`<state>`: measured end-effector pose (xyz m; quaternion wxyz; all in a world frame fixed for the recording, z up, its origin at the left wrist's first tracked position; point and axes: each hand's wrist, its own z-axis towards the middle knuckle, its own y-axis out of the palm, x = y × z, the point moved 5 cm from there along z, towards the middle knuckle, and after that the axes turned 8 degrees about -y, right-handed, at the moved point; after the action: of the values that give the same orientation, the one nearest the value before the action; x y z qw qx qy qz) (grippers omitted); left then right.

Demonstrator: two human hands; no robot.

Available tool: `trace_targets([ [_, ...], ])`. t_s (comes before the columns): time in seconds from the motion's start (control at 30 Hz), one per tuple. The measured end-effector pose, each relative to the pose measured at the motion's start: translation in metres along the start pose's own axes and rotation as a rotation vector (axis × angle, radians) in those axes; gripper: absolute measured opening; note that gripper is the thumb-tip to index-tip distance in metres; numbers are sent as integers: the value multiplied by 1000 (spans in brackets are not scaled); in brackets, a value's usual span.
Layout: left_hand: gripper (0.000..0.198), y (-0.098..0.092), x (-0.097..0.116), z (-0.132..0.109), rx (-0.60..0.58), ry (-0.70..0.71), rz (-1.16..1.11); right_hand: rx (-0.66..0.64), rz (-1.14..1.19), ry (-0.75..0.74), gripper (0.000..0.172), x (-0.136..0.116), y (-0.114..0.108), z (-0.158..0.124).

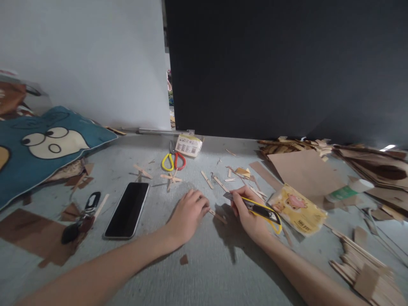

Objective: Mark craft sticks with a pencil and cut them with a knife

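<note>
My left hand (190,212) rests low over the table, its fingers closed on one end of a short wooden craft stick (218,216) that points to the right. A yellow and black utility knife (259,209) is gripped in my right hand (250,214), with its blade tip pointing left, apart from that stick. Just beyond the hands lie more loose stick pieces (207,179) and a small star-shaped assembly of sticks (171,179). Scissors (173,160) with yellow and red handles lie farther back.
A phone (126,210) and keys (81,219) lie at left, near a blue cushion (54,142). Tissue packs (298,209) lie at right and at the back. Cardboard (306,170), a green-and-white tube (349,190) and piled sticks (360,259) fill the right side.
</note>
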<state>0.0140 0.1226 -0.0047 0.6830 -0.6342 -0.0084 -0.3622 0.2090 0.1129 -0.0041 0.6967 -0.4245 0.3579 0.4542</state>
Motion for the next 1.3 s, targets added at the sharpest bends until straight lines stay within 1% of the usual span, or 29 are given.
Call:
trace_targets([
  [0.17,19,-1,1,-7,-59,-57,169,-20,37,-32,36,-3,5,-6],
  [0.27,25,-4,-2,-11,-96,-175,190,-29,33,-99,33,-13,8,-9],
  [0.33,25,-4,-5,-11,-138,-261,96,-26,20,-166,28,-22,10,-11],
  [0.4,17,-1,-6,-11,-170,-309,-120,-27,31,-218,20,-27,12,-13],
  [0.43,16,0,-5,-10,-170,-316,-252,-26,43,-241,16,-28,13,-15],
  [0.5,25,3,-3,-9,-137,-318,-482,-12,70,-299,13,-30,14,-18],
  [0.53,31,5,-2,-9,-120,-321,-552,-9,79,-333,15,-30,15,-20],
  [0.6,37,9,0,-10,-113,-332,-612,-33,80,-391,21,-29,18,-24],
  [0.7,35,14,1,-12,-134,-331,-616,-89,52,-420,23,-27,24,-30],
  [0.9,30,15,1,-12,-152,-282,-610,-124,-117,-430,22,-27,30,-38],
  [1.2,32,15,2,-12,-151,-281,-619,-194,-143,-430,22,-32,31,-35],
  [1.3,30,16,0,-13,-158,-307,-585,-213,-190,-479,23,-37,33,-34],
])
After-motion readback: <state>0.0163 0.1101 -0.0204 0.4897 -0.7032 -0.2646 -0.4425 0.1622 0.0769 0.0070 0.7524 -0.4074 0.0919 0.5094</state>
